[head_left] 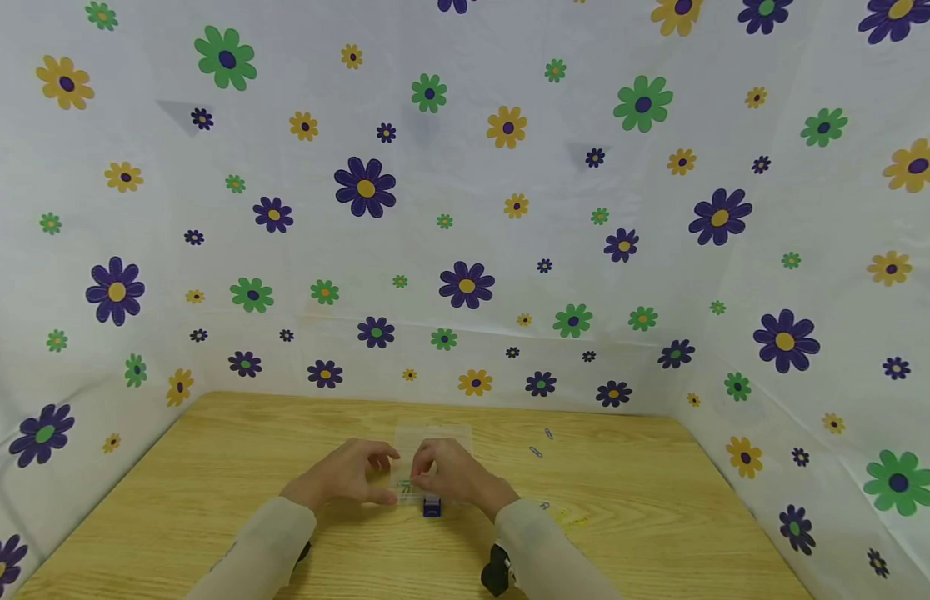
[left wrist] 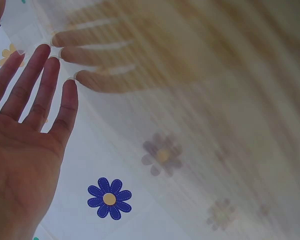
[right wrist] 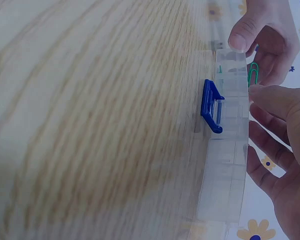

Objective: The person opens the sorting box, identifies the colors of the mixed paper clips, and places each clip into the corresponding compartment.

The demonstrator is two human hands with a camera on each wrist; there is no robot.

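Note:
A clear plastic box (head_left: 457, 442) with a blue latch (head_left: 432, 507) on its front stands on the table before me. My right hand (head_left: 453, 471) is over the box, its thumb and fingertips pinching a green paper clip (right wrist: 253, 73) that sticks up above the rim in the right wrist view. More green paper clips (head_left: 405, 487) show at the box's front left. At the left side of the box is my left hand (head_left: 352, 473), thumb near the front corner. Its fingers are spread and gently bent in the left wrist view, fingertips at the table surface, holding nothing.
To the right of the box lie a few loose paper clips (head_left: 536, 452) on the wooden table (head_left: 622, 475). Nearer me, some yellow paper clips (head_left: 577, 522) are scattered. A white flower-print cloth (head_left: 465, 208) surrounds the table at the back and sides.

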